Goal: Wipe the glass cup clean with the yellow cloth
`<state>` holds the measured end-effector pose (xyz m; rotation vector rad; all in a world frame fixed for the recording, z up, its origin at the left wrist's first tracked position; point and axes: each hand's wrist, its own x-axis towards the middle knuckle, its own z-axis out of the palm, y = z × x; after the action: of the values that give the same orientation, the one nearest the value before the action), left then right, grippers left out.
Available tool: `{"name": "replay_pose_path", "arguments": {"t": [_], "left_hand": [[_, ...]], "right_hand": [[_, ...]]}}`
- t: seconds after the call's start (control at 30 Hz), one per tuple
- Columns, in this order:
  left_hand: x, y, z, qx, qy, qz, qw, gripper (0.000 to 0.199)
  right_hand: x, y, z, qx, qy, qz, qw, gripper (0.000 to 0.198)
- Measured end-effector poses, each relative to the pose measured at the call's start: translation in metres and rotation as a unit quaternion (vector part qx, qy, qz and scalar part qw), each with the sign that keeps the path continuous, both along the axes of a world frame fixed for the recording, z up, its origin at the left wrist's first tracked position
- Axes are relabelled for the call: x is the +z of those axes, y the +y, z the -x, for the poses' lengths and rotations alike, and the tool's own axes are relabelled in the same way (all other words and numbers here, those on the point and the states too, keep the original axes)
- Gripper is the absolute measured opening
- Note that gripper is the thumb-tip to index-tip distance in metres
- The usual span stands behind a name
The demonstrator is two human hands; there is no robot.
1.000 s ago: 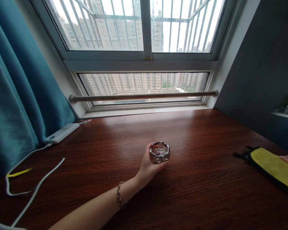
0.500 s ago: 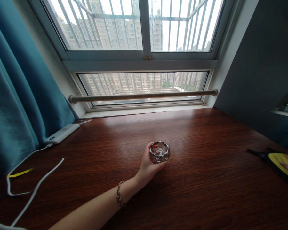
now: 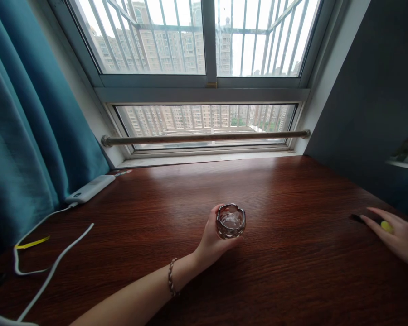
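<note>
My left hand (image 3: 215, 233) is wrapped round the side of a small clear glass cup (image 3: 231, 221) with a wavy, faceted rim, over the middle of the table. I see into the cup from above. At the right edge, my right hand (image 3: 396, 233) has thumb and fingers round a black and yellow object (image 3: 386, 226). A dark tip of it sticks out to the left of the fingertips. The hand hides most of this object, so I cannot tell its kind.
A white power strip (image 3: 91, 188) lies at the back left by the blue curtain (image 3: 47, 113). White cables (image 3: 54, 267) and a yellow strip (image 3: 33, 243) lie on the brown table (image 3: 275, 271). A metal bar (image 3: 204, 137) crosses the window behind.
My right hand has moved left into view and now covers most of the black and yellow object. The left hand and cup are slightly further right and lower in the picture.
</note>
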<state>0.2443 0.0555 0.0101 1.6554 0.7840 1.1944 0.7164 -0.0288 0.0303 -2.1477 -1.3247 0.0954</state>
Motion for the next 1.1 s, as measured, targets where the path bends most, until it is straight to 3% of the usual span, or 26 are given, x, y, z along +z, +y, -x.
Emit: {"name": "replay_pose_path", "arguments": {"t": [0.03, 0.07, 0.1, 0.17, 0.23, 0.3, 0.37, 0.47, 0.57, 0.63, 0.77, 0.93, 1.1], "left_hand": [[0.0, -0.001, 0.0, -0.001, 0.012, -0.011, 1.0, 0.084], [-0.001, -0.001, 0.001, -0.003, 0.025, -0.022, 0.999, 0.086], [0.0, -0.002, 0.001, -0.006, 0.037, -0.033, 0.999, 0.088], [0.001, -0.004, 0.002, -0.013, 0.062, -0.054, 0.997, 0.089], [0.002, -0.007, 0.003, -0.018, 0.082, -0.075, 0.994, 0.089], [0.003, -0.009, 0.003, -0.018, 0.1, -0.096, 0.99, 0.088], [0.002, -0.009, 0.003, -0.013, 0.117, -0.115, 0.986, 0.089], [-0.003, -0.008, 0.003, -0.009, 0.145, -0.124, 0.982, 0.096], [-0.008, -0.006, 0.003, -0.029, 0.177, -0.122, 0.976, 0.111], [-0.008, -0.007, 0.004, -0.043, 0.201, -0.129, 0.97, 0.11], [0.001, -0.012, 0.004, -0.09, 0.246, -0.163, 0.951, 0.09], [0.014, -0.018, 0.001, -0.166, 0.286, -0.215, 0.919, 0.08], [0.017, -0.018, 0.0, -0.171, 0.312, -0.228, 0.906, 0.076]], "right_hand": [[0.009, 0.007, 0.032, 0.018, 0.031, 0.008, 0.999, 0.057], [0.017, 0.013, 0.067, 0.105, 0.161, 0.005, 0.981, 0.055], [0.025, 0.019, 0.104, 0.171, 0.249, 0.034, 0.953, 0.056], [0.039, 0.031, 0.175, 0.272, 0.307, 0.078, 0.909, 0.06], [0.046, 0.042, 0.233, 0.342, 0.296, 0.119, 0.884, 0.06], [0.046, 0.052, 0.27, 0.397, 0.219, 0.132, 0.882, 0.048], [0.043, 0.06, 0.289, 0.427, 0.109, 0.104, 0.892, 0.03], [0.037, 0.069, 0.293, 0.424, 0.044, 0.105, 0.899, 0.028], [0.031, 0.081, 0.272, 0.402, 0.028, 0.126, 0.907, 0.031], [0.027, 0.092, 0.242, 0.372, 0.021, 0.143, 0.917, 0.033], [0.023, 0.118, 0.141, 0.274, 0.018, 0.201, 0.94, 0.035], [0.024, 0.137, -0.004, 0.114, 0.048, 0.247, 0.961, 0.038], [0.023, 0.144, -0.095, -0.006, 0.086, 0.272, 0.958, 0.034]]}}
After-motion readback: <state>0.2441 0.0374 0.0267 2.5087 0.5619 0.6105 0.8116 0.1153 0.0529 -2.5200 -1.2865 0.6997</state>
